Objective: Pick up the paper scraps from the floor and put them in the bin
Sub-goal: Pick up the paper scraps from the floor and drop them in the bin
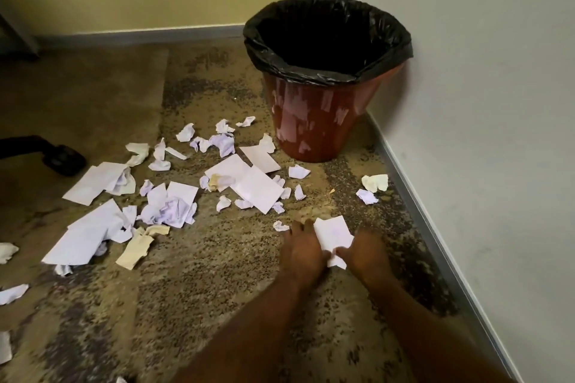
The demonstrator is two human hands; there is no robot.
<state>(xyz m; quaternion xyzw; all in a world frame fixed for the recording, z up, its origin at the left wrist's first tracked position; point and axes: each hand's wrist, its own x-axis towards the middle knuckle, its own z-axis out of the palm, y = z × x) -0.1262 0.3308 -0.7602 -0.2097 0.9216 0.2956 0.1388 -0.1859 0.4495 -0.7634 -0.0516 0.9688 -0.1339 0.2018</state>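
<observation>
Mottled brown carpet [202,274] meets a white wall [482,102] at the corner where a white paper scrap [331,235] lies low between two bare hands. The left hand [300,253] and right hand [362,253] both press fingers closed on its edges, though blur obscures the exact grip. Beyond, loose paper scraps [174,196] litter the floor before a red-brown bin [317,124] lined with a black bag [326,37].

single head-worn view — forward and down, close over the carpet [193,289], toward the corner bin [323,121]
</observation>
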